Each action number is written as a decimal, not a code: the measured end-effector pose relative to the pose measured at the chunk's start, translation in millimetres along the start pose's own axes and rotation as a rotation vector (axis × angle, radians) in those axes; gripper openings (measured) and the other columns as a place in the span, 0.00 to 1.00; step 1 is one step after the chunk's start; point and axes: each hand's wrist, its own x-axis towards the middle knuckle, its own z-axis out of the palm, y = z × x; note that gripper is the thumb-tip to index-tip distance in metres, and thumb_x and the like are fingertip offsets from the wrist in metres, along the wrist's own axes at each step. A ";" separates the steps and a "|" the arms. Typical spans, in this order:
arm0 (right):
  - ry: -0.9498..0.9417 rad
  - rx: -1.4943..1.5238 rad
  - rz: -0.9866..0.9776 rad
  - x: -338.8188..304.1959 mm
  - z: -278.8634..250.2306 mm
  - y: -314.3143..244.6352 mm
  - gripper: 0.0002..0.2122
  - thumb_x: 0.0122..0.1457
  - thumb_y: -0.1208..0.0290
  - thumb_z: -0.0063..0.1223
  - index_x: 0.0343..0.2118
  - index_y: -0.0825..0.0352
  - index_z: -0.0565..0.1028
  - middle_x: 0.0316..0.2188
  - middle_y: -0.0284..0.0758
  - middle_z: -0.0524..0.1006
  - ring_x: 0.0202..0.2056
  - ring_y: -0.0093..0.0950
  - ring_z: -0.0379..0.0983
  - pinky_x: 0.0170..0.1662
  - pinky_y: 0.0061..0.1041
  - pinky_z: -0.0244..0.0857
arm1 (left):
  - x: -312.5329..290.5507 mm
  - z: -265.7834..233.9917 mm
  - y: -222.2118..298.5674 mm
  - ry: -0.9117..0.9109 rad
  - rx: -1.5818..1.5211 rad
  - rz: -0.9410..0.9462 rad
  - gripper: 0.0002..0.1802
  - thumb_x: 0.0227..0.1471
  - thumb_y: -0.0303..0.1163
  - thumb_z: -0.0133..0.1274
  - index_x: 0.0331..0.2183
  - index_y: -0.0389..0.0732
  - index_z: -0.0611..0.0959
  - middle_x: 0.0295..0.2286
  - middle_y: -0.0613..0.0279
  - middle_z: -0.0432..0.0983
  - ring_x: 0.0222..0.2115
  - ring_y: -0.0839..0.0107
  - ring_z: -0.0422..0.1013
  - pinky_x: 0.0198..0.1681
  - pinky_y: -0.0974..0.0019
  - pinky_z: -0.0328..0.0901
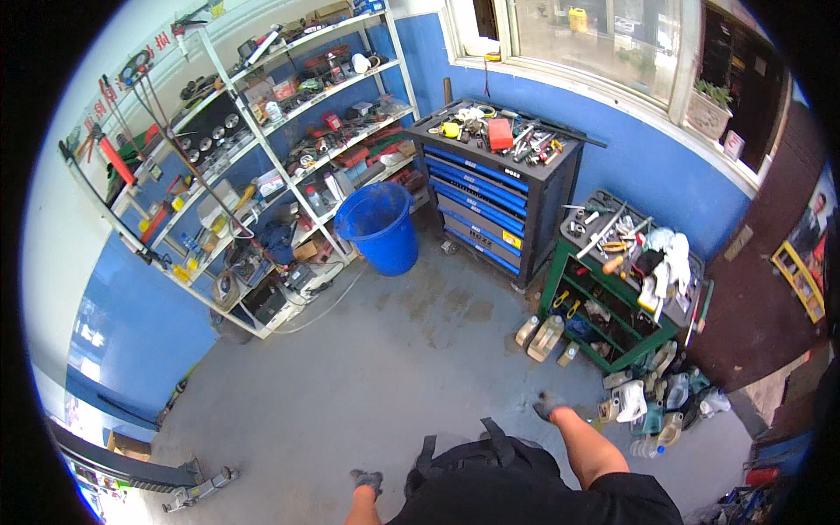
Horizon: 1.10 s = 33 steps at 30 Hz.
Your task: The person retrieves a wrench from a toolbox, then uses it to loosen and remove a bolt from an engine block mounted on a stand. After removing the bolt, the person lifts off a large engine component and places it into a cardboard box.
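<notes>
I stand on a grey concrete floor in a workshop. My left hand wears a dark glove and hangs low at my side, holding nothing. My right hand, also in a dark glove, swings out to the right with nothing in it. It is nearest to a cluster of plastic bottles and jugs on the floor beside a green tool cart. A dark strapped pack sits on my chest between my arms.
A blue bucket stands by white shelves crowded with tools and parts. A black and blue drawer cabinet with tools on top stands against the blue wall under a window. A floor jack lies at lower left.
</notes>
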 end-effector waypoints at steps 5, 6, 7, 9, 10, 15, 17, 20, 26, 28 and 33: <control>0.405 0.313 -0.177 167.8 -143.9 -211.4 0.26 0.56 0.60 0.57 0.56 0.64 0.67 0.46 0.48 0.78 0.49 0.48 0.75 0.51 0.42 0.69 | 63.0 -50.5 56.1 0.003 1.221 0.407 0.21 0.54 0.46 0.52 0.45 0.44 0.78 0.38 0.51 0.78 0.39 0.49 0.74 0.44 0.42 0.65; 0.438 0.358 -0.141 197.0 -165.7 -242.2 0.27 0.55 0.62 0.58 0.57 0.63 0.66 0.45 0.48 0.78 0.49 0.48 0.75 0.51 0.42 0.69 | 82.8 -48.0 75.4 -0.009 1.124 0.282 0.23 0.55 0.47 0.50 0.47 0.44 0.77 0.41 0.52 0.75 0.42 0.50 0.71 0.47 0.42 0.62; 0.488 0.407 -0.156 227.1 -186.4 -272.1 0.28 0.55 0.64 0.59 0.59 0.63 0.65 0.43 0.49 0.79 0.48 0.48 0.75 0.51 0.42 0.69 | 103.7 -47.5 100.3 -0.019 1.117 0.241 0.24 0.55 0.48 0.49 0.49 0.44 0.76 0.44 0.53 0.73 0.45 0.50 0.68 0.49 0.42 0.59; 0.559 0.394 -0.174 274.6 -221.6 -319.2 0.32 0.55 0.62 0.59 0.62 0.62 0.62 0.49 0.50 0.76 0.52 0.49 0.73 0.54 0.43 0.67 | 148.8 -44.9 162.7 -0.041 1.173 0.236 0.28 0.57 0.51 0.46 0.53 0.45 0.73 0.50 0.54 0.68 0.51 0.50 0.63 0.55 0.43 0.52; 0.599 0.382 -0.190 296.9 -242.2 -340.7 0.33 0.55 0.61 0.59 0.63 0.61 0.60 0.52 0.51 0.74 0.53 0.49 0.72 0.56 0.43 0.67 | 170.3 -41.9 200.5 -0.050 1.230 0.252 0.29 0.58 0.52 0.45 0.55 0.45 0.72 0.53 0.55 0.65 0.54 0.51 0.60 0.57 0.43 0.48; 0.816 0.276 -0.041 380.6 -355.3 -432.9 0.38 0.53 0.61 0.62 0.66 0.60 0.56 0.56 0.54 0.67 0.55 0.51 0.68 0.57 0.45 0.65 | 251.6 -29.9 470.0 -0.162 1.624 0.335 0.37 0.61 0.58 0.38 0.64 0.46 0.65 0.67 0.58 0.53 0.68 0.52 0.46 0.71 0.43 0.32; 0.991 0.292 -0.108 406.3 -406.4 -455.5 0.39 0.52 0.60 0.63 0.65 0.61 0.57 0.57 0.53 0.66 0.57 0.51 0.66 0.60 0.44 0.62 | 263.8 -9.0 618.7 0.290 1.671 1.099 0.22 0.59 0.45 0.51 0.49 0.40 0.78 0.49 0.46 0.76 0.48 0.50 0.74 0.56 0.45 0.64; 1.142 0.256 -0.108 448.4 -476.7 -473.7 0.42 0.48 0.57 0.66 0.65 0.64 0.58 0.58 0.55 0.65 0.60 0.52 0.61 0.63 0.44 0.57 | 241.9 70.4 832.6 0.092 1.473 0.863 0.26 0.62 0.44 0.37 0.52 0.39 0.79 0.54 0.47 0.72 0.57 0.48 0.67 0.65 0.48 0.54; 1.059 -0.085 0.127 538.3 -546.8 -494.0 0.48 0.39 0.46 0.71 0.64 0.62 0.62 0.56 0.54 0.68 0.56 0.52 0.67 0.58 0.47 0.63 | 112.5 230.0 1076.2 -0.160 0.128 1.195 0.21 0.56 0.30 0.57 0.48 0.40 0.68 0.35 0.59 0.71 0.32 0.66 0.72 0.32 0.62 0.71; 1.022 -0.074 0.152 554.1 -552.0 -490.9 0.46 0.40 0.46 0.70 0.63 0.63 0.64 0.55 0.54 0.69 0.54 0.52 0.68 0.57 0.46 0.64 | 71.0 269.0 1103.7 -0.416 0.004 0.996 0.21 0.57 0.31 0.57 0.49 0.41 0.67 0.34 0.62 0.70 0.31 0.69 0.71 0.31 0.64 0.70; 1.086 0.296 -0.040 575.3 -571.0 -465.8 0.36 0.50 0.53 0.68 0.56 0.73 0.70 0.48 0.51 0.76 0.49 0.44 0.74 0.55 0.38 0.66 | -15.6 360.5 1160.1 -0.736 0.093 1.254 0.21 0.59 0.36 0.57 0.49 0.40 0.69 0.31 0.65 0.70 0.30 0.75 0.70 0.32 0.68 0.70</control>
